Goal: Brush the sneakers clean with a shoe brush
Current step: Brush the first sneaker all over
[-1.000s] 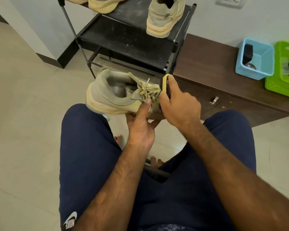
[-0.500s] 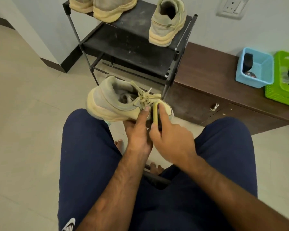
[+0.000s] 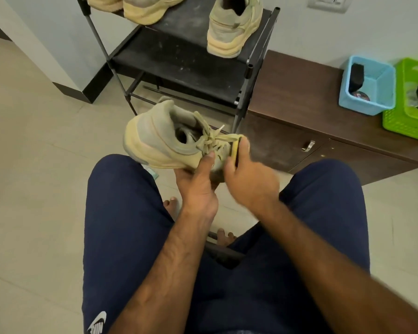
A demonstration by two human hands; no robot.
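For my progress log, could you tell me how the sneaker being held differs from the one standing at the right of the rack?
The held sneaker has its heel to the left, gripped from below by the left hand; the rack sneaker stands on its sole on the black shelf, heel toward the camera. The right hand holds a yellow brush against the held sneaker; nothing touches the rack sneaker. Both have greyish uppers and pale yellow soles.

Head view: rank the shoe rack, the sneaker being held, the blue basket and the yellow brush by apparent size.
1. shoe rack
2. sneaker, though it is nearer the camera than the basket
3. blue basket
4. brush, mostly hidden by the right hand
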